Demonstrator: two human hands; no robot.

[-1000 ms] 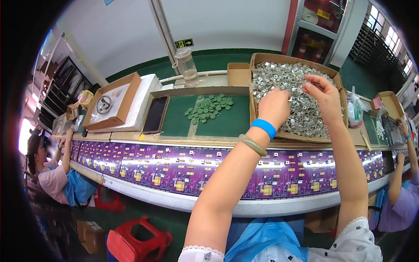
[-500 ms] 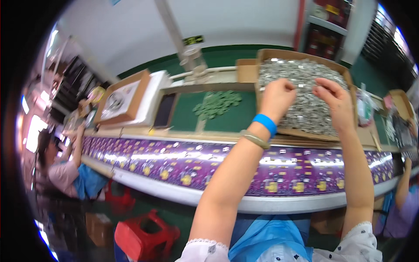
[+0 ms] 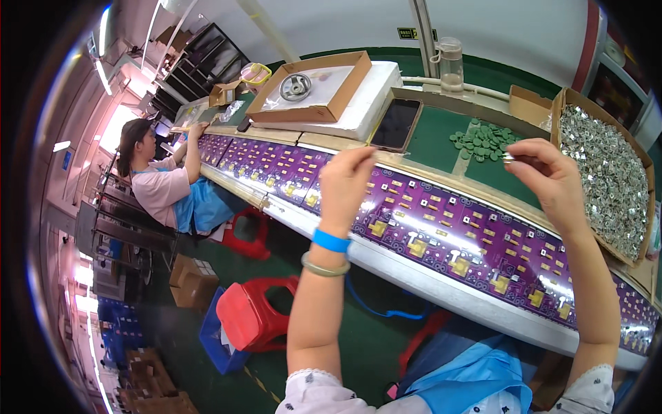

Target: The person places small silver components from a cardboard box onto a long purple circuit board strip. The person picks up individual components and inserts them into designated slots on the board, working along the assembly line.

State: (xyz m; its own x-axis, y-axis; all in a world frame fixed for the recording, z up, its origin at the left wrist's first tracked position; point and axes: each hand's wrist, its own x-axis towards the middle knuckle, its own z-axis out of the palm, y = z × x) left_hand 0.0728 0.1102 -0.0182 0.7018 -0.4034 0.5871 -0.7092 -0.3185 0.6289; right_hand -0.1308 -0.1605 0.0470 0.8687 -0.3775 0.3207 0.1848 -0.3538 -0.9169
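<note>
My left hand (image 3: 347, 185), with a blue band and a bangle at its wrist, is raised over the long row of purple circuit boards (image 3: 476, 238). Its thumb and fingers are pinched together, and whatever may be between them is too small to make out. To the right, my right hand (image 3: 552, 181) pinches a small shiny metal part (image 3: 509, 158) at its fingertips, near a pile of green discs (image 3: 483, 140). Many similar silvery metal parts (image 3: 610, 179) fill a cardboard box beyond that hand. Small components stand on the boards.
A black tablet-like slab (image 3: 398, 124) lies behind the boards, beside a shallow carton (image 3: 338, 103) holding a metal ring on white foam. A clear bottle (image 3: 451, 65) stands at the back. A co-worker (image 3: 162, 179) sits at the line's far left, near red stools (image 3: 248, 314).
My view has swung to the left. Both hands have moved away from above the box of metal parts, the left one out over the boards, and they are farther apart.
</note>
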